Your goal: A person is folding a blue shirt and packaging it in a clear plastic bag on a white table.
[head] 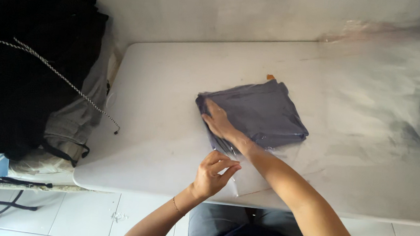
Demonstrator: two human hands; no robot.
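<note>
Flanking one folded grey garment: two hands.

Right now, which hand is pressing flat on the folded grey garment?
The right hand, palm down on the folded grey garment; the left hand pinches the clear plastic bag.

I see open worktop left and right of centre; a dark clothes pile blocks the frame's left edge.

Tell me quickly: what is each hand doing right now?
Left hand: closed, pinching the clear plastic bag's open edge.
Right hand: open, pressed flat on the folded grey garment.
</note>
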